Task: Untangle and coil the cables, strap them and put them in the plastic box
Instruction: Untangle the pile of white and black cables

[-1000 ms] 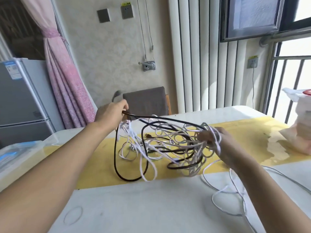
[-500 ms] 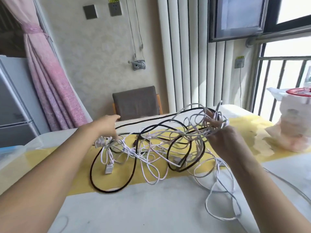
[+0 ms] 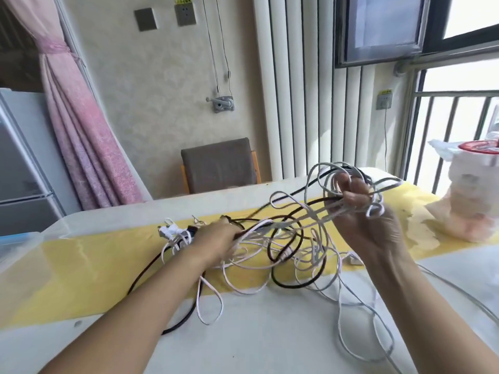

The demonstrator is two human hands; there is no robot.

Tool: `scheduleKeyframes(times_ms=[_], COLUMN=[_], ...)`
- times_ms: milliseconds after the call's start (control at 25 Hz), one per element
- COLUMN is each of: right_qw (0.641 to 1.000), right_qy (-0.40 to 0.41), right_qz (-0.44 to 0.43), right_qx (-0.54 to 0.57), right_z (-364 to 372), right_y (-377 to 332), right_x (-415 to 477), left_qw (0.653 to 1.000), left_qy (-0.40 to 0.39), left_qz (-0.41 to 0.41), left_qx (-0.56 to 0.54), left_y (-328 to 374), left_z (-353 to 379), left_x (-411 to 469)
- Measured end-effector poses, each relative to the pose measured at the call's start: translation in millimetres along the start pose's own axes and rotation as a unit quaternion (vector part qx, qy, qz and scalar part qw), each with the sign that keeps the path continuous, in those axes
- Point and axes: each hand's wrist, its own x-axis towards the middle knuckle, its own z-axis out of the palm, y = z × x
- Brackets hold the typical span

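White tabletop with yellow runner, tangled white and black cables, my left hand gripping strands at centre, my right hand clutching raised loops at 2 o'clock, clear plastic box at 9 o'clock, pink curtain at 10 o'clock, yellow socket label unreadable

Pink curtain, brown chair, grey fridge, white radiator, yellow runner
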Motion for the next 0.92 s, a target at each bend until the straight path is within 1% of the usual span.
scheduleKeyframes(times_ms=[40,120,160,200,240,280,320,360,440,480,520,560,600,640,680,720,800,840,880,920], right_qw=[1.0,0.997,0.992,0.977,0.937,0.871,0.797,0.726,0.582,0.521,0.478,0.452,0.439,0.432,0.431,0.438,0.474,0.502,0.538,0.581], right_qy=[-0.008,-0.051,-0.058,-0.046,-0.025,-0.003,0.003,-0.007,-0.042,-0.062,-0.079,-0.092,-0.1,-0.102,-0.099,-0.087,-0.047,-0.036,-0.036,-0.039], right_qz=[0.0,0.022,0.033,0.036,0.033,0.028,0.019,0.014,0.049,0.067,0.075,0.07,0.056,0.044,0.041,0.044,0.04,0.031,0.016,0.005], right_qx=[-0.007,-0.05,-0.107,-0.207,-0.348,-0.491,-0.604,-0.687,-0.811,-0.849,-0.871,-0.884,-0.891,-0.895,-0.896,-0.893,-0.879,-0.864,-0.842,-0.813], right_z=[-0.2,0.9,1.1,-0.3,-1.9,-3.0,-5.4,-8.7,-15.0,-18.8,-20.5,-19.7,-16.7,-13.4,-8.8,-5.2,1.1,3.9,6.5,9.9], right_y=[1.6,5.1,5.6,5.8,6.2,7.9,11.1,14.8,23.6,28.0,31.5,35.0,38.1,39.7,40.1,39.1,32.3,27.8,23.5,19.3], right_x=[1.0,3.2,4.5,6.0,6.5,6.5,6.6,7.1,7.8,7.9,7.0,5.2,2.4,0.4,-1.7,-3.0,-4.9,-5.6,-6.0,-6.7], left_qw=[0.997,0.978,0.964,0.954,0.952,0.957,0.967,0.975,0.977,0.978,0.981,0.988,0.993,0.991,0.979,0.959,0.912,0.898,0.898,0.909], left_qy=[0.06,0.181,0.227,0.249,0.243,0.203,0.137,0.06,-0.067,-0.097,-0.097,-0.062,-0.002,0.065,0.129,0.182,0.243,0.259,0.267,0.258], left_qz=[-0.039,-0.102,-0.126,-0.152,-0.175,-0.196,-0.206,-0.209,-0.2,-0.183,-0.159,-0.125,-0.087,-0.044,-0.004,0.035,0.118,0.15,0.161,0.153], left_qx=[0.004,0.032,0.05,0.067,0.07,0.063,0.055,0.052,0.014,-0.021,-0.048,-0.059,-0.075,-0.106,-0.156,-0.214,-0.31,-0.322,-0.311,-0.29], left_y=[-12.8,-44.9,-62.5,-79.5,-96.5,-110.4,-121.0,-127.0,-124.4,-116.8,-103.8,-87.3,-67.3,-45.4,-20.0,5.6,50.6,67.8,79.9,86.0], left_z=[-2.8,-20.5,-32.0,-41.5,-47.7,-50.2,-51.6,-53.6,-58.8,-62.4,-67.5,-71.1,-73.7,-73.7,-72.5,-68.7,-57.9,-51.3,-44.9,-36.9], left_x=[1.7,10.8,15.0,17.6,18.5,19.5,20.1,18.3,12.6,10.8,6.9,2.5,-3.9,-10.4,-19.7,-30.9,-51.3,-58.6,-62.5,-61.9])
